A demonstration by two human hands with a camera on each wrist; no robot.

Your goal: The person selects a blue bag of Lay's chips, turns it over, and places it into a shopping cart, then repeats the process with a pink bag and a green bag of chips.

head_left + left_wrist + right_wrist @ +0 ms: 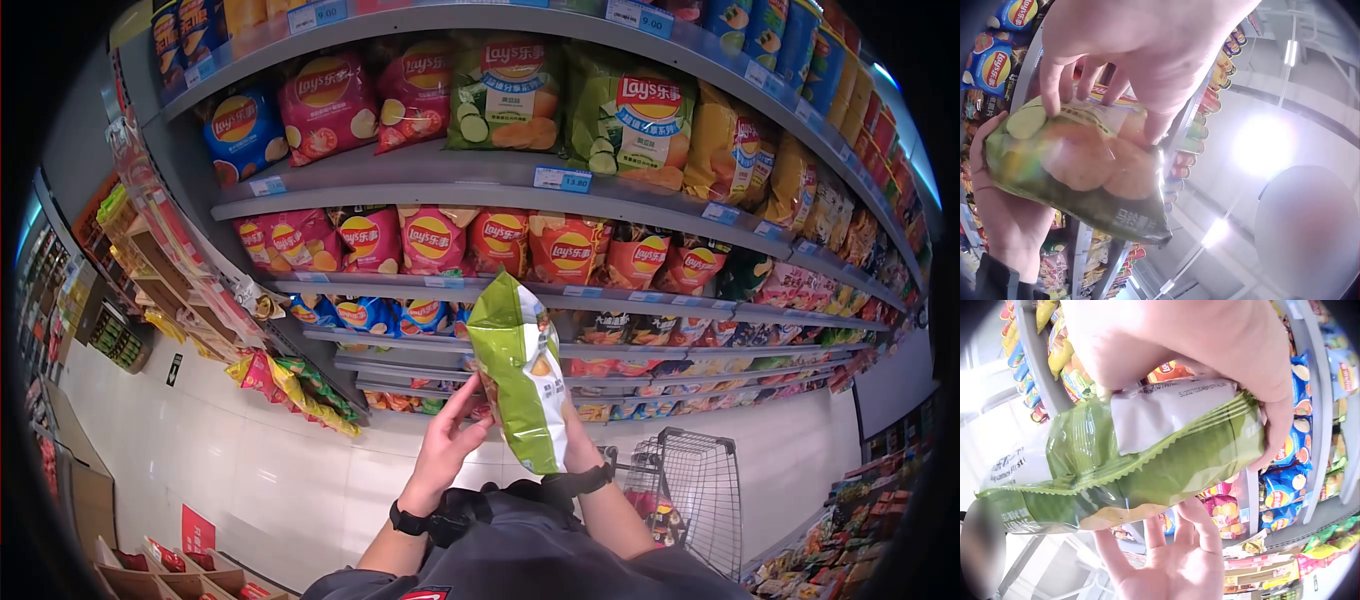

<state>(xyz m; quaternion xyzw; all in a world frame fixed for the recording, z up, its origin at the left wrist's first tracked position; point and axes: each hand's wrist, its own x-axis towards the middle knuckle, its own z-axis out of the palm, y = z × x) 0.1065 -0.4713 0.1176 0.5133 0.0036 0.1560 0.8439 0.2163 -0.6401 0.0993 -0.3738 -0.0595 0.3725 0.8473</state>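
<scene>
A green Lay's bag of potato chips [515,370] stands upright in front of the body, its side seen in the head view. My right hand [582,445] grips it from the right, thumb and fingers around the bag in the right wrist view. On the other side, my left hand [448,450] touches the front with spread fingertips, thumb apart. The left wrist view shows the printed chips and cucumber slice on the bag [1079,169] beneath those fingers. A white printed back panel [1154,415] faces the right wrist camera.
Ahead, shelves [400,180] hold rows of chip bags, with price tags along the edges. A wire shopping cart [700,490] stands at the lower right. Hanging snack bags [290,390] and a red floor sign [197,528] are on the left.
</scene>
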